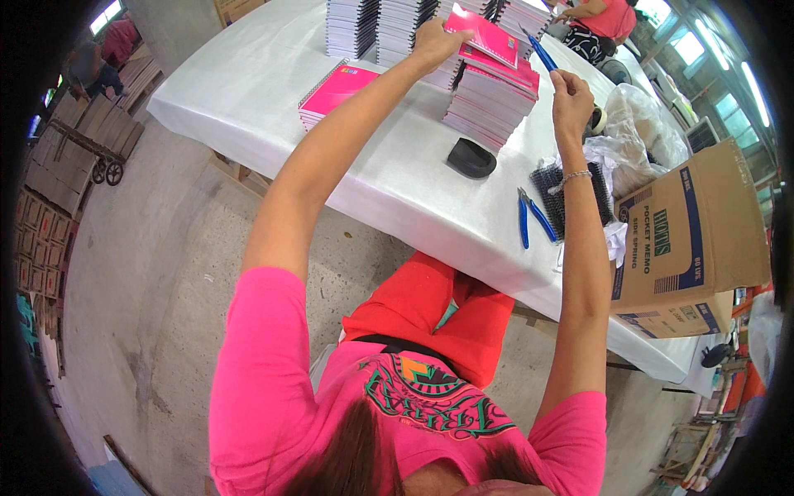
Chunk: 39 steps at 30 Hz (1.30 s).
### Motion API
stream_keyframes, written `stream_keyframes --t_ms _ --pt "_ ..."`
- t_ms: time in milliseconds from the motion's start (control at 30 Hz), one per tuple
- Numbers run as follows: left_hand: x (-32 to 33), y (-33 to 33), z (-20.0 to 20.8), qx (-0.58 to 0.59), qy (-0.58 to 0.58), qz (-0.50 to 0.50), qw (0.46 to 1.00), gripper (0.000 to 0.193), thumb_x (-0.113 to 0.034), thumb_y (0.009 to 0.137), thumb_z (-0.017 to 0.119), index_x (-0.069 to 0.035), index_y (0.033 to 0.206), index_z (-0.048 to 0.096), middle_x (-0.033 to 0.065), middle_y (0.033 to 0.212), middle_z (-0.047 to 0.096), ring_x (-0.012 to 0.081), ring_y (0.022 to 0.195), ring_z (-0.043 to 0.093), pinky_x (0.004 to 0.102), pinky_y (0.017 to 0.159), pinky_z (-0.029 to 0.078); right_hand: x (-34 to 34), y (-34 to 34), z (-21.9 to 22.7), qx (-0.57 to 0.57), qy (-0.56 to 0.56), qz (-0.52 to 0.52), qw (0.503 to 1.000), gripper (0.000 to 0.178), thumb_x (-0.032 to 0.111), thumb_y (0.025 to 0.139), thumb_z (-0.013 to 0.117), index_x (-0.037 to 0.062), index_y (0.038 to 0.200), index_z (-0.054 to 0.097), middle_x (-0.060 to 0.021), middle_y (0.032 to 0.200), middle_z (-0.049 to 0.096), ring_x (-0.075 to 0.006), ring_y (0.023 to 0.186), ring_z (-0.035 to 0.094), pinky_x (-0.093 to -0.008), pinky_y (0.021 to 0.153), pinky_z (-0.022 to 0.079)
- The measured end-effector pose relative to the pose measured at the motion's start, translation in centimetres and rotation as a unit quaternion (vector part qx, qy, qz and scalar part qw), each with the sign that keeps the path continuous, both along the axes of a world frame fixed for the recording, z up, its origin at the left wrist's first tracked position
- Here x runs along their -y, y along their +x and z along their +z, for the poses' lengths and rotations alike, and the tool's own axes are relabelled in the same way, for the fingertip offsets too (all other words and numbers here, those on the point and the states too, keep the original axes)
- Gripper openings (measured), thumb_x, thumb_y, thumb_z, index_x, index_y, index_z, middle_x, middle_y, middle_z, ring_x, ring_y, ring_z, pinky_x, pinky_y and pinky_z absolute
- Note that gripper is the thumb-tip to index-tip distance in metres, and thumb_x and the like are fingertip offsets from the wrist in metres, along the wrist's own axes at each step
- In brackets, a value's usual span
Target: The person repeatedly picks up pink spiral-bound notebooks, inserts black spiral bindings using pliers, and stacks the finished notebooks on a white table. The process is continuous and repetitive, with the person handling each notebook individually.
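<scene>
While my left hand (434,45) pinches a pink-covered notebook (494,39) near its left end, my right hand (572,103) grasps the lower end of a blue-handled tool (542,54). The notebook is over the front pile of notebooks (492,103) on the tabletop (397,157), its long axis slanting from far left to nearer right; I can't tell whether it touches the pile. The tool leans the other way, its tip pointing away from me and leftward, just beside the notebook. Blue-handled pliers (540,218) lie nearer me, handles my way; a black curved object (471,158) rests before the pile.
</scene>
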<state>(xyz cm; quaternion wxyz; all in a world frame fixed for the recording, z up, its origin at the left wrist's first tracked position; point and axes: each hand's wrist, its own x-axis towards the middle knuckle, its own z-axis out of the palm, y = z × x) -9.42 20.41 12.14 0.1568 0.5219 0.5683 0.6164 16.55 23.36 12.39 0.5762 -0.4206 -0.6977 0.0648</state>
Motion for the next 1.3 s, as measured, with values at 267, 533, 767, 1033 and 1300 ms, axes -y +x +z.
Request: stream_keyframes --t_ms 267,533,767,1033,1300 --pt "3.1 -3.3 2.1 0.310 0.181 -0.072 0.931 0.024 -0.017 0.093 0.062 -0.005 0.114 0.062 0.0079 0.094 0.068 0.0141 0.084 0.065 0.0311 0.074 0.054 -0.8 -0.9 -1.1 0.104 -0.015 0.039 0.994 0.026 0.029 0.083 0.076 0.0056 0.095 0.077 -0.0121 0.082 0.064 -0.0237 0.078 0.062 -0.0378 0.075 0.049" --pt "13.7 1.0 3.5 -0.292 0.077 -0.113 0.947 0.029 -0.017 0.090 0.067 0.000 0.113 0.063 0.0145 0.101 0.067 0.0246 0.089 0.068 0.0368 0.083 0.053 10.3 -1.8 1.6 -0.004 -0.076 0.229 0.970 0.056 0.034 0.081 0.078 0.0112 0.129 0.061 -0.0117 0.108 0.065 -0.0231 0.096 0.060 -0.0383 0.084 0.047" --pt "16.1 9.0 -4.1 -0.421 0.041 -0.221 0.879 0.026 -0.014 0.087 0.062 -0.002 0.110 0.061 0.0180 0.104 0.063 0.0378 0.098 0.063 0.0448 0.082 0.052 17.0 1.1 -6.4 0.042 -0.176 0.246 0.952 0.048 0.006 0.086 0.072 0.0020 0.131 0.057 -0.0105 0.106 0.067 -0.0173 0.097 0.065 -0.0324 0.089 0.050" --pt "18.0 11.9 -7.1 -0.313 -0.045 -0.199 0.928 0.029 -0.014 0.083 0.068 -0.006 0.109 0.059 0.0148 0.092 0.067 0.0362 0.091 0.066 0.0462 0.079 0.049 19.1 3.7 -13.3 -0.129 -0.283 0.218 0.925 0.036 -0.002 0.089 0.068 -0.0032 0.123 0.060 -0.0063 0.101 0.066 -0.0122 0.094 0.063 -0.0256 0.083 0.050" --pt "18.3 12.9 -11.5 -0.452 -0.016 -0.014 0.892 0.033 -0.006 0.076 0.063 -0.009 0.109 0.056 0.0085 0.111 0.055 0.0281 0.116 0.051 0.0583 0.101 0.031 18.9 3.9 -16.3 -0.198 -0.264 0.168 0.929 0.045 0.001 0.094 0.062 0.0006 0.135 0.045 -0.0118 0.123 0.057 -0.0194 0.111 0.056 -0.0319 0.097 0.045"
